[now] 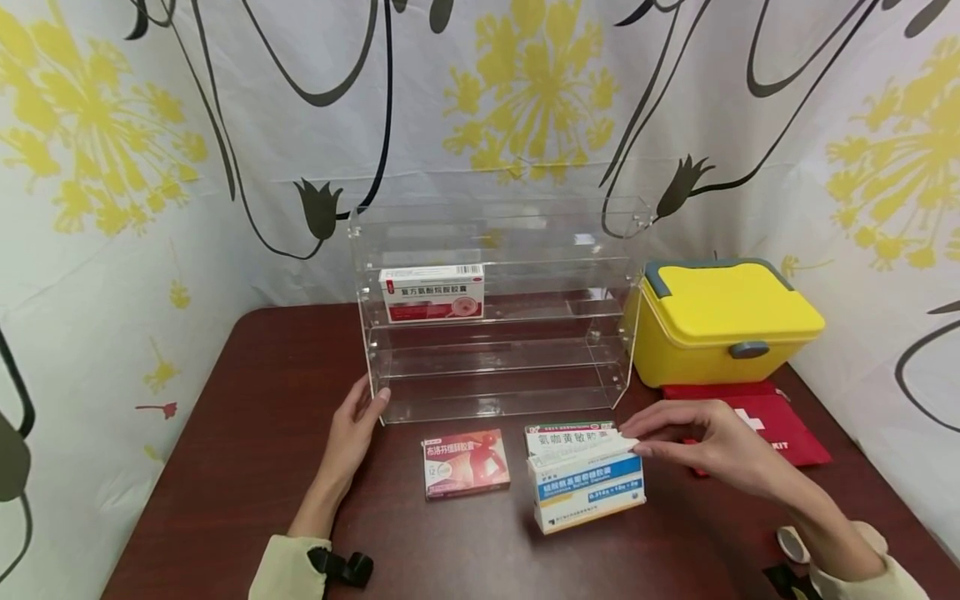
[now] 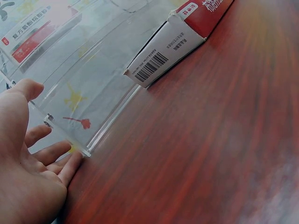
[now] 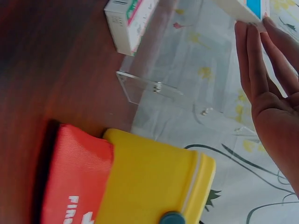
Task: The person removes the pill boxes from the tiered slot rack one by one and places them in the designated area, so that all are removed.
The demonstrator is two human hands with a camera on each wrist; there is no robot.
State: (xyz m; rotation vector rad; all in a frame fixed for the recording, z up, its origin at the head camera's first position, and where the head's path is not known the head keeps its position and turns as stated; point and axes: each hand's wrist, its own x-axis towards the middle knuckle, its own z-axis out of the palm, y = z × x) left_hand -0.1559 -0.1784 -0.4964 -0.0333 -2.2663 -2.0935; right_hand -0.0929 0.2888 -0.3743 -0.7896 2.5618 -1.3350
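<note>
My right hand pinches one end of a white and blue medicine box between thumb and fingers. That box is tilted above the table, in front of a white and green medicine box it partly hides. In the right wrist view, a corner of the held box shows at the fingertips. My left hand touches the lower left side of a clear acrylic rack, its fingers loosely extended along the side panel. A pink-red medicine box lies flat between the hands.
On the rack's shelf, at the left, stands a white and red medicine box. A yellow lidded case sits right of the rack, with a red first-aid pouch before it. A patterned curtain hangs behind the dark wooden table.
</note>
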